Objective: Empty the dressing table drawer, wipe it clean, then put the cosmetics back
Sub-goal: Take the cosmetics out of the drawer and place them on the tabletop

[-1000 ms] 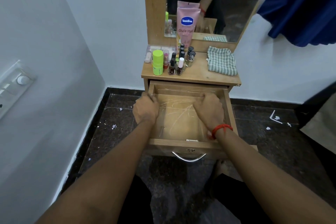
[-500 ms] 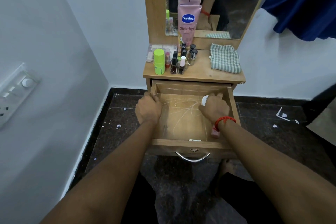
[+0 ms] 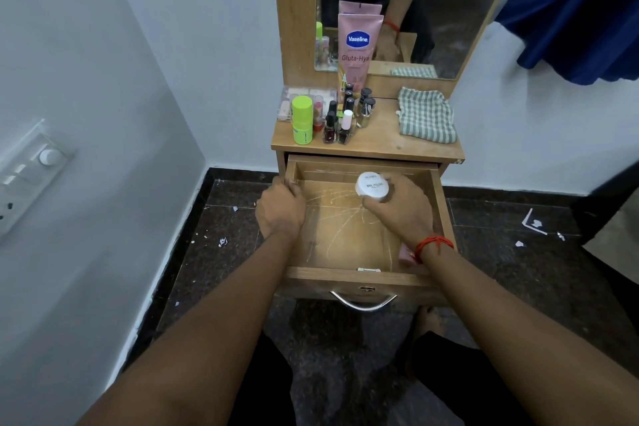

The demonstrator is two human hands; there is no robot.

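Observation:
The wooden drawer stands pulled open below the dressing table top. My left hand grips the drawer's left wall near the back. My right hand holds a small round white jar above the back of the drawer. A pink item lies in the drawer's front right corner, partly hidden under my wrist. On the top stand a pink Vaseline tube, a green bottle and several nail polish bottles. A checked cloth lies at the right.
A mirror rises behind the table top. A clear plastic case sits at the back left of the top. A white wall with a switch panel is close on the left. Bits of paper litter the dark floor. A blue curtain hangs right.
My right hand has moved toward the drawer's back right, closed on the white jar and lifted it into sight. The pink item under my wrist has come into view. My left hand stays.

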